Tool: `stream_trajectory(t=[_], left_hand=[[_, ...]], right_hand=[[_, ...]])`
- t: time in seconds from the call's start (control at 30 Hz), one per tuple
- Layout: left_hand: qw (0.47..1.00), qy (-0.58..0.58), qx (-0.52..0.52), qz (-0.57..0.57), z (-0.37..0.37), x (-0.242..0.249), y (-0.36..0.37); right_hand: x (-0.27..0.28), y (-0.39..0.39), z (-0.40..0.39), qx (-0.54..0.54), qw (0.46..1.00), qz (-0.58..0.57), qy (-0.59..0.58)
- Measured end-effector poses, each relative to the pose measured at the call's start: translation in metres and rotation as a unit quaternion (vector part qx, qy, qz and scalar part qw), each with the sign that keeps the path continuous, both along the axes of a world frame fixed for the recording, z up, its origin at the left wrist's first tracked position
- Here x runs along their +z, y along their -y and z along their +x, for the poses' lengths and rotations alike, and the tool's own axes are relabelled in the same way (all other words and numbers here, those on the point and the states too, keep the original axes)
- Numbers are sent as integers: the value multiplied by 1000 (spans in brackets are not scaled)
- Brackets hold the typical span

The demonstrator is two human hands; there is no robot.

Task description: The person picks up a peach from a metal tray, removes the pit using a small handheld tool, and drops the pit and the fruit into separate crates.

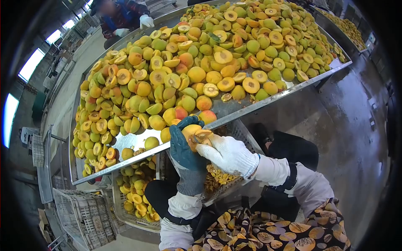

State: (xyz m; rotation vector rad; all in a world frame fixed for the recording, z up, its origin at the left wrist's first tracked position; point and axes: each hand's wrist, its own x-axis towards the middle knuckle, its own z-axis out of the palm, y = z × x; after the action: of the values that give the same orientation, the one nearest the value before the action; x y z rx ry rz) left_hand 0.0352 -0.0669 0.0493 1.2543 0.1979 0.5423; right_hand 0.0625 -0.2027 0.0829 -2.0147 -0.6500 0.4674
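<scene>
My left hand (186,146), in a dark green coated glove, is closed around a yellow peach half (190,130) just over the near edge of the metal table. My right hand (230,154), in a white knit glove, is closed and pressed up against that fruit. An orange piece of peach (203,134) shows at its fingertips. Something small, perhaps a tool tip, lies between the two hands, but the fingers hide most of it. Halved and whole peaches (157,122) lie on the table right behind my hands.
The sloping metal table (276,97) has a raised rim and carries a large peach heap. Below it stand a crate of peach halves (157,226) and a crate of scraps (247,131). Stacked crates (86,217) are at left. A co-worker in white gloves (146,21) sits across.
</scene>
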Motion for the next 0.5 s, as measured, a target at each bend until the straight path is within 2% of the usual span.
stream_trajectory(t=[0.03,0.13,0.2,0.3,0.4,0.5], left_hand=[[997,12,-10,-73,0,2,2],[998,15,28,50,1,-4,1],[997,24,47,62,1,-3,5],[997,24,51,60,0,2,5],[996,-7,39,84,-5,12,5],[996,-12,38,80,-7,12,3]], right_hand=[[-2,0,1,14,1000,2,23],[-12,0,5,38,997,20,63],[-16,-3,7,36,996,54,57],[-15,-2,17,123,989,84,12],[-20,-2,21,159,984,66,-51],[-23,-5,15,135,987,62,-66]])
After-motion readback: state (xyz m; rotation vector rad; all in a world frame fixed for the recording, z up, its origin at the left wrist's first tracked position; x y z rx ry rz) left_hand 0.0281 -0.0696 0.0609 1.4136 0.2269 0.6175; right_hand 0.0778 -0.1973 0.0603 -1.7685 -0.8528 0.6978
